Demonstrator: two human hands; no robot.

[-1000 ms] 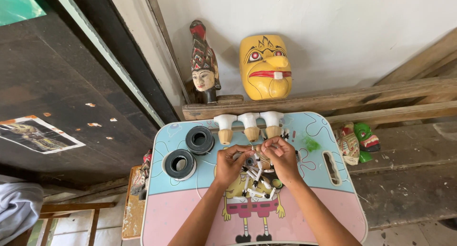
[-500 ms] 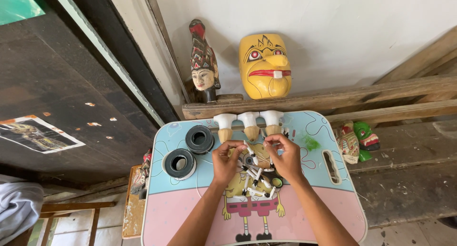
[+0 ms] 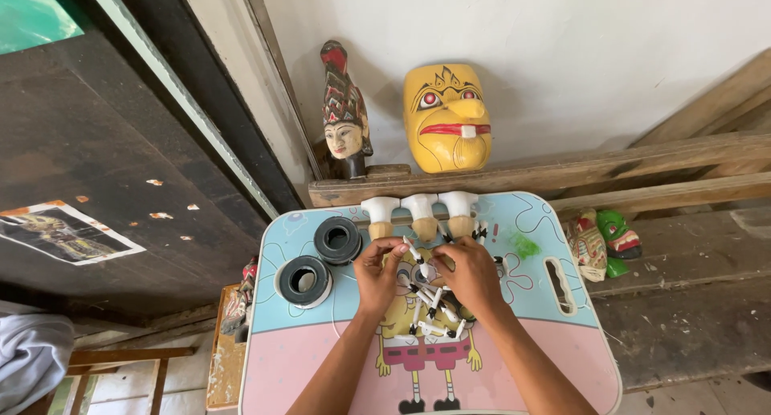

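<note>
Left hand (image 3: 377, 274) and right hand (image 3: 470, 274) — both grips are pinching shut on one white stick piece (image 3: 419, 258). Below the grip, a loose pile of sticks (image 3: 434, 314) is lying unsorted on the surface (image 3: 321, 359) — most apparently unhandled.

**Bare arms, no sleeves**

Two forearms run up from the bottom edge over the table (image 3: 562, 335). Left hand (image 3: 377, 274) and right hand (image 3: 470, 274): bare, no gloves, rings, watch or bands visible. No sleeve in view.
</note>
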